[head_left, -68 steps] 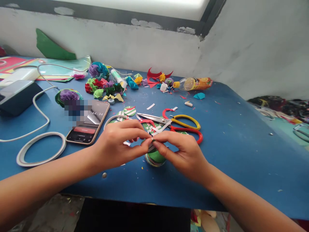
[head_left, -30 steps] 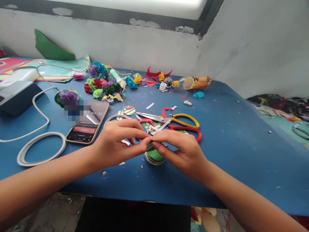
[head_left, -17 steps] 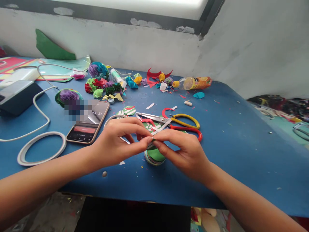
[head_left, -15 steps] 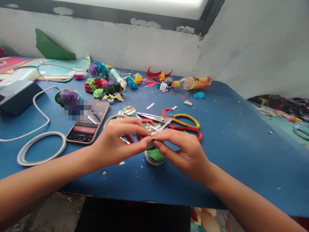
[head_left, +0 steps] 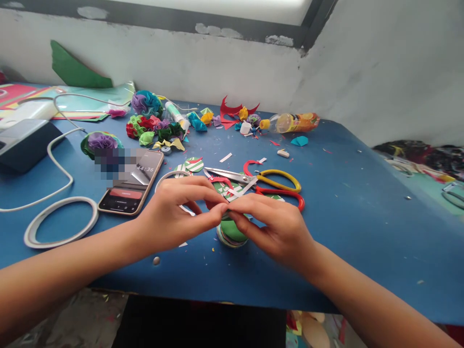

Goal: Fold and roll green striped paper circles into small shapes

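Going across: lower left of the frame there's a flat white ring (head_left: 32,232), plastic by the look of it, lying on the blue bench (head_left: 362,241), then a dark-screened phone in a pinkish case (head_left: 142,191). Next is the left hand (head_left: 184,205), thumb and index finger nipped together, tips meeting the other hand's right around centre frame. Caught there is a small dark green piece with pale stripes (head_left: 226,217), probably paper. My worry: with a grip on both sides, an uneven tug could crease or tear it, and a slack pinch might drop it. Looks-wise, only a sliver shows below the fingertips, its lower edge seemingly curved; can't tell if it's folded. Just below is a round stack with a plain green top (head_left: 234,232); can't tell if the two touch. The right hand (head_left: 273,224) is pinched narrow too, thumb close to that stack, so a careless dip could knock it. Right of centre, just beyond the knuckles, are metal scissors with yellow and red handles (head_left: 247,179), then a clear orange-labelled plastic bottle (head_left: 294,123) on its side, upper right.
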The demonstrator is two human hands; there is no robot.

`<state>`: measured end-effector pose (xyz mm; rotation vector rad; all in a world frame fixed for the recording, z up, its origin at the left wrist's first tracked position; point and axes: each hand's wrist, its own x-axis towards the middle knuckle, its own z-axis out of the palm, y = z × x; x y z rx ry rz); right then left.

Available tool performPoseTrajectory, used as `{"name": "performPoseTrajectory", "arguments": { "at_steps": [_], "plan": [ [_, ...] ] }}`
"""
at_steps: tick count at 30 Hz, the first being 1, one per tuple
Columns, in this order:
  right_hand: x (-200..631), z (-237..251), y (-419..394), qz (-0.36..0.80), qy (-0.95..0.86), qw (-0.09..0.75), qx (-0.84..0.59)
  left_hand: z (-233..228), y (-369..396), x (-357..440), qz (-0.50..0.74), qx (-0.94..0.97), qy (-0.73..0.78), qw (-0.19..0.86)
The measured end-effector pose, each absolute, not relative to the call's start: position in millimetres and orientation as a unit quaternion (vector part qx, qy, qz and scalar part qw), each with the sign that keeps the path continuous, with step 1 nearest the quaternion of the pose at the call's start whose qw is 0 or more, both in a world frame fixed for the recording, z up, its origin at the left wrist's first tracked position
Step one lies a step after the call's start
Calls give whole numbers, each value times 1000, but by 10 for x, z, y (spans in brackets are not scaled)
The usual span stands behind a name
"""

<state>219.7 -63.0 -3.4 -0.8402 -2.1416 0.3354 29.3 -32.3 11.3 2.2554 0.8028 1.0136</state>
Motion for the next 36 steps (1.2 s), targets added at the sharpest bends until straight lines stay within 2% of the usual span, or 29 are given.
{"name": "performPoseTrajectory", "arguments": {
  "at_steps": [10, 24, 36],
  "plan": [
    [2198, -62, -633, 85, -854, 385, -339, 89, -335, 309, 418, 852, 276, 153],
    [2193, -110, -654, 18, -864, 361, -350, 73, -348, 324, 396, 863, 274, 151],
    [2179, -78, -657, 51, -854, 368, -366, 51, -333, 313, 378, 869, 281, 153]
  ]
}}
